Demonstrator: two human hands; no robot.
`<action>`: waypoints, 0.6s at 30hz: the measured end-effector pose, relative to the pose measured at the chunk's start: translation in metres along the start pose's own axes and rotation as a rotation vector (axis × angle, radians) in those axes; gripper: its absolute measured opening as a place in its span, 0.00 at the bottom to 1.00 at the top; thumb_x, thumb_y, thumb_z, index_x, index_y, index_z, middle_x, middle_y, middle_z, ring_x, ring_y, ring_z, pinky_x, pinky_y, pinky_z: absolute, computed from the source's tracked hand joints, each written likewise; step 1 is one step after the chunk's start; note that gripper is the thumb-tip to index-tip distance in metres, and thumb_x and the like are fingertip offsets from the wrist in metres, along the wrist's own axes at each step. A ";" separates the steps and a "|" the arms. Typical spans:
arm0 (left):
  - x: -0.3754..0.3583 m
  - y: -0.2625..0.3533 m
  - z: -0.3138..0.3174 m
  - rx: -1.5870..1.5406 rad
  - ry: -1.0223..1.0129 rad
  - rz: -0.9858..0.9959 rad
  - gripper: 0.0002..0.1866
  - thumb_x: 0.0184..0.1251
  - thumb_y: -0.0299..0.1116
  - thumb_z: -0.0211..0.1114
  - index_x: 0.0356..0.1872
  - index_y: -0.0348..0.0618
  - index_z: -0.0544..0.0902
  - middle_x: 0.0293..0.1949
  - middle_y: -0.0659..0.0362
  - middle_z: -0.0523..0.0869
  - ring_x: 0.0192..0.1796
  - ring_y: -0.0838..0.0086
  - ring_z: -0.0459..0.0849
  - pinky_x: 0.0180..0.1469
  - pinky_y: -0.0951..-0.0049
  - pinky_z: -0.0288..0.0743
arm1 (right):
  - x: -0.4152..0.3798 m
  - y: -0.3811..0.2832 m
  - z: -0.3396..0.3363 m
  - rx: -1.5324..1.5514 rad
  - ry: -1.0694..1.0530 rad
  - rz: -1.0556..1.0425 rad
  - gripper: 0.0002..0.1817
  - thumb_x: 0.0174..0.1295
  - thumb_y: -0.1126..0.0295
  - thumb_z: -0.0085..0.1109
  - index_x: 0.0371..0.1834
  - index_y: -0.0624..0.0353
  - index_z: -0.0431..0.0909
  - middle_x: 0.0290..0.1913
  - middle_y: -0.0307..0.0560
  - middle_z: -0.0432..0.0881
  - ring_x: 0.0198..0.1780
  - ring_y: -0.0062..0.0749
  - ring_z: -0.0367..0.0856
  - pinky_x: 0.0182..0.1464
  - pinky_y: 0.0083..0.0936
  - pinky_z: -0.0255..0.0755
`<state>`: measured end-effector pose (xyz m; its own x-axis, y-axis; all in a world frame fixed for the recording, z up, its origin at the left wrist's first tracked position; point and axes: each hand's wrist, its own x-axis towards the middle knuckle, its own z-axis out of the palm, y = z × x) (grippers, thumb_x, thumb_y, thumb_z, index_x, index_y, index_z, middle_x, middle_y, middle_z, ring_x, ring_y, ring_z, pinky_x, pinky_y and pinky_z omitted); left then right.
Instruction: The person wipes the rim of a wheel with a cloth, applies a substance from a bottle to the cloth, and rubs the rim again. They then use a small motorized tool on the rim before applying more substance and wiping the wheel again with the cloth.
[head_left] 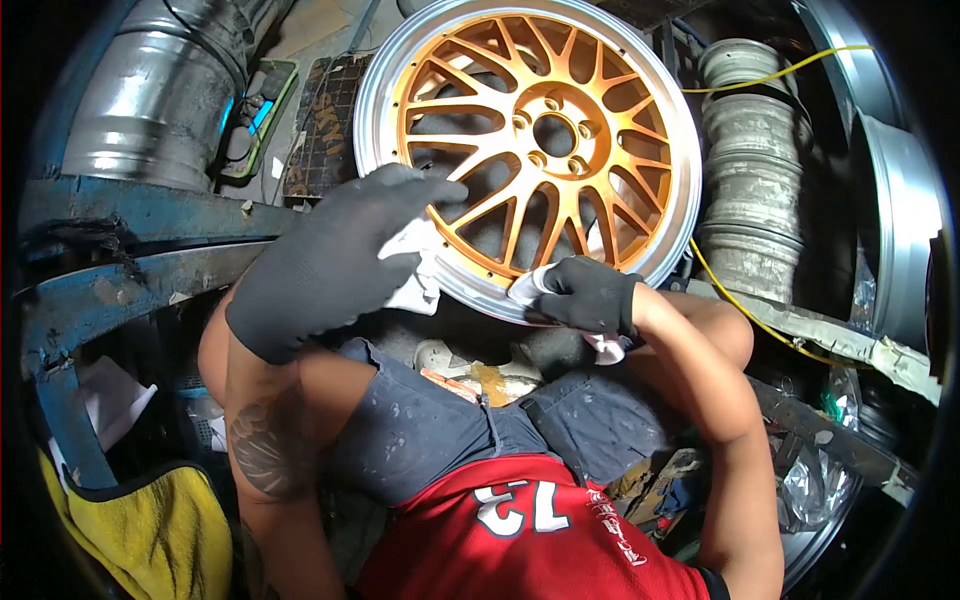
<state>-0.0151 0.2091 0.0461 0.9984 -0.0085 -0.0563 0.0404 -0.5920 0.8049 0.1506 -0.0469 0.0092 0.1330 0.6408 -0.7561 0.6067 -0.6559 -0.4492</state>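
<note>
A wheel (592, 100) with orange spokes and a polished silver lip lies in front of me, above my knees. My left hand (345, 245), in a black glove, is at the lip's lower left, closed around a white cloth (418, 265), with a finger reaching towards the spokes. At the lower edge of the lip, my gloved right hand (585, 294) presses another piece of white cloth (530, 287) against the metal. A pinkish-white end of cloth (606, 348) hangs below that hand. Whether the two pieces are joined cannot be seen.
Stacked silver rims (752, 180) stand at the right, with a yellow cable (790, 72) beside them. A large metal barrel (150, 95) is at the upper left, above a blue metal frame (150, 215). A yellow towel (150, 530) hangs at the lower left.
</note>
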 end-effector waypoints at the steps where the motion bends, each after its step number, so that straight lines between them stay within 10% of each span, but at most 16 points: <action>1: 0.004 0.006 -0.007 -0.007 -0.002 -0.010 0.31 0.59 0.19 0.63 0.67 0.44 0.78 0.53 0.51 0.83 0.55 0.64 0.84 0.63 0.66 0.75 | -0.005 0.005 -0.003 -0.077 0.004 -0.038 0.24 0.63 0.53 0.57 0.33 0.69 0.83 0.32 0.70 0.83 0.38 0.62 0.85 0.44 0.49 0.75; 8: 0.027 0.009 0.021 -0.467 0.083 0.007 0.29 0.61 0.16 0.62 0.67 0.40 0.76 0.58 0.51 0.83 0.57 0.69 0.83 0.62 0.69 0.75 | 0.007 -0.007 -0.011 0.004 -0.002 -0.127 0.21 0.61 0.53 0.59 0.38 0.62 0.87 0.37 0.66 0.86 0.42 0.62 0.85 0.49 0.49 0.76; 12: 0.028 -0.021 0.047 0.305 0.156 -0.223 0.30 0.60 0.29 0.68 0.66 0.39 0.76 0.52 0.44 0.84 0.48 0.52 0.86 0.54 0.57 0.79 | -0.008 0.001 -0.013 -0.153 -0.034 -0.116 0.21 0.61 0.52 0.58 0.37 0.63 0.86 0.40 0.67 0.86 0.46 0.62 0.85 0.53 0.49 0.76; 18: 0.035 -0.014 0.043 0.388 0.059 -0.387 0.17 0.57 0.32 0.67 0.49 0.39 0.81 0.41 0.42 0.85 0.47 0.50 0.86 0.52 0.52 0.77 | -0.011 0.007 -0.004 -0.097 0.001 -0.094 0.22 0.61 0.52 0.56 0.42 0.62 0.85 0.44 0.67 0.86 0.49 0.62 0.84 0.54 0.49 0.75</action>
<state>0.0178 0.1821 0.0073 0.9146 0.3072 -0.2629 0.3983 -0.7967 0.4546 0.1566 -0.0571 0.0165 0.0727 0.6976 -0.7128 0.6892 -0.5518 -0.4697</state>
